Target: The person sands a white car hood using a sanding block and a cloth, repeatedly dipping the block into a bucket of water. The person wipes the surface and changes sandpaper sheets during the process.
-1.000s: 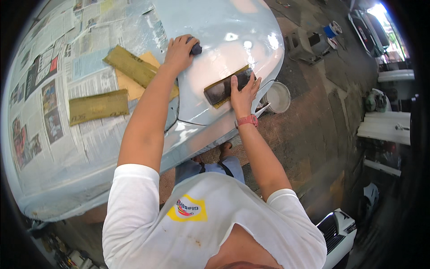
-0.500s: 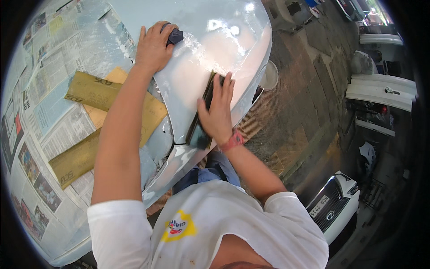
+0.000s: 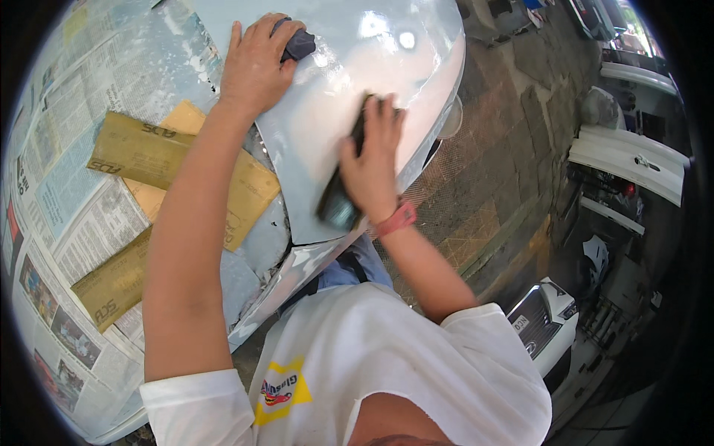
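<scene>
A light grey car body panel [image 3: 282, 160] with a pale pinkish patch lies under both hands. My left hand [image 3: 256, 70] rests on its far part, fingers curled over a dark, crumpled cloth [image 3: 299, 46]. Closer in and to the right, my right hand [image 3: 372, 167] is wrapped over a long dark sanding block [image 3: 340, 208], pressed against the pinkish patch. Motion smears those fingers a little, and the block's underside is hidden. The wet surface shines beyond the hands.
Brown sandpaper strips [image 3: 134, 149] lie on newspaper [image 3: 82, 223] covering the left side. A pale round container [image 3: 451, 120] stands below the panel's right edge. Loose white car parts [image 3: 632, 165] and a car front with a dark grille [image 3: 535, 316] are off to the right.
My right hand and the sanding block have slid away from me along the pinkish patch. My left hand keeps its grip on the cloth. The whole view has shifted slightly.
</scene>
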A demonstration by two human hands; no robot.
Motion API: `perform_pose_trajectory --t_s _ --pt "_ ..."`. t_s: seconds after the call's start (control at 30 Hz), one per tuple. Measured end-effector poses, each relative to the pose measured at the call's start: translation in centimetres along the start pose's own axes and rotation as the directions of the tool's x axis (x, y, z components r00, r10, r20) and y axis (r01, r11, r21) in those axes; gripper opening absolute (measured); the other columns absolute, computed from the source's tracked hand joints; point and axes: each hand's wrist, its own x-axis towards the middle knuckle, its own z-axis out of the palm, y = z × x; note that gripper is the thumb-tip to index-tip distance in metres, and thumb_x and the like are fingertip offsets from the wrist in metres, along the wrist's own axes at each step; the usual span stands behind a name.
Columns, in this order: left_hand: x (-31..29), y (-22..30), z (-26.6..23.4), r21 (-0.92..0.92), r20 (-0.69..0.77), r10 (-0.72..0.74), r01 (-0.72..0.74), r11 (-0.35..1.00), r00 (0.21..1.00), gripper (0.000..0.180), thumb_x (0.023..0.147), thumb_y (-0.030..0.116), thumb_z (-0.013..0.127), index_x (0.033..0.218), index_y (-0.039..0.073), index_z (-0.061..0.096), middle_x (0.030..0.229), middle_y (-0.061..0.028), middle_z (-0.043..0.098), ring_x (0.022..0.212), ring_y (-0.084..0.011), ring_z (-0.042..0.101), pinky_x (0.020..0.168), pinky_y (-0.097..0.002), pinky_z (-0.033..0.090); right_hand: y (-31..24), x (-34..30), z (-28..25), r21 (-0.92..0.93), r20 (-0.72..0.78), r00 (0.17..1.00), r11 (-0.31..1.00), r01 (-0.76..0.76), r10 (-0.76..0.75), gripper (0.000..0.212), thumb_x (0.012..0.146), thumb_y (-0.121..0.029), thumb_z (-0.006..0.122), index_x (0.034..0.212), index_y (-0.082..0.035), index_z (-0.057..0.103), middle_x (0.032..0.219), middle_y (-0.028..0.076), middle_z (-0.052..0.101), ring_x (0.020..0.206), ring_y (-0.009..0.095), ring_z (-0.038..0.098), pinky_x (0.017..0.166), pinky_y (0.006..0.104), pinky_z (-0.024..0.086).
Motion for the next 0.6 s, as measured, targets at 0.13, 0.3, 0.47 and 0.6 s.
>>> perform_pose_trajectory --t_s 0.13,0.3,0.47,0.6 --pt "0.0 -0.2 0.1 -0.005 -0.027 -0.007 0.006 1.000 1.000 0.055 0.094 0.013 0.072 0.146 0.025 0.061 0.157 -0.0065 0.058 0.148 -0.0315 0.054 0.132 -0.0650 0.029 7.8 3.9 -0.7 0.030 -0.060 0.988 0.989 -0.142 0.144 0.081 0.102 -0.026 0.063 0.171 0.004 0.033 0.179 0.039 0.017 0.167 0.060 0.011 0.137 0.0647 0.011" --pt "0.9 1.2 0.1 -0.072 -0.023 0.029 -0.030 0.997 0.999 0.054 0.093 0.014 0.073 0.145 0.024 0.062 0.155 -0.0069 0.060 0.148 -0.0313 0.055 0.132 -0.0655 0.030 20.8 10.0 -4.9 0.012 -0.178 0.886 0.901 -0.433 0.428 0.080 0.102 -0.038 0.063 0.167 0.002 0.040 0.177 0.038 0.025 0.167 0.056 0.017 0.137 0.0595 0.016" --pt "-0.1 0.0 0.2 0.007 -0.034 0.005 -0.005 1.000 0.999 0.055 0.094 0.014 0.072 0.146 0.025 0.062 0.155 -0.0069 0.060 0.147 -0.0317 0.055 0.132 -0.0658 0.029 3.9 2.4 -0.1 0.013 -0.035 0.999 0.999 -0.038 0.038 0.079 0.100 -0.020 0.066 0.169 0.004 0.036 0.177 0.038 0.024 0.165 0.061 0.012 0.136 0.0671 0.012" --pt "0.0 -0.4 0.1 0.010 -0.027 -0.004 0.004 1.000 1.000 0.056 0.094 0.014 0.073 0.147 0.026 0.062 0.156 -0.0069 0.059 0.147 -0.0320 0.055 0.132 -0.0654 0.029 6.6 3.5 -1.0 0.073 -0.053 0.995 0.994 -0.076 0.079 0.083 0.095 -0.022 0.071 0.167 0.005 0.037 0.175 0.038 0.027 0.165 0.059 0.017 0.135 0.0646 0.020"
